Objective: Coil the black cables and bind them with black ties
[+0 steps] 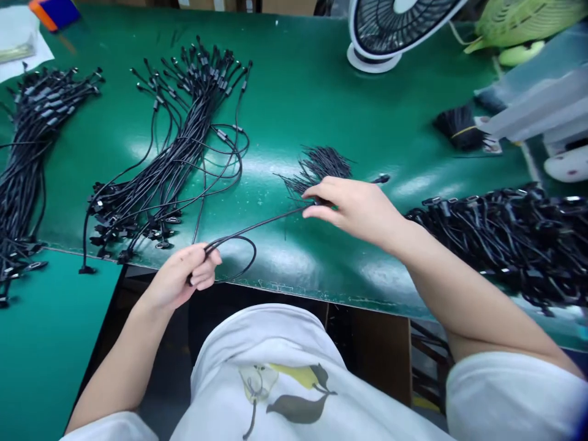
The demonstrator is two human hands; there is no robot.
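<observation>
At the front edge of a green table [294, 92], a person's left hand [195, 267] grips a partly looped black cable [266, 222] in curled fingers, while the right hand [351, 207] pinches its straight stretch just beside piled black twist ties [325, 164].

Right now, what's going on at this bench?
A person's left hand grips a thin black cable, looped beside it. The right hand pinches it farther along, near a pile of thin black strips on the glossy green tabletop. Loose black cables with connectors lie to the left; folded black cables are heaped at right.
</observation>
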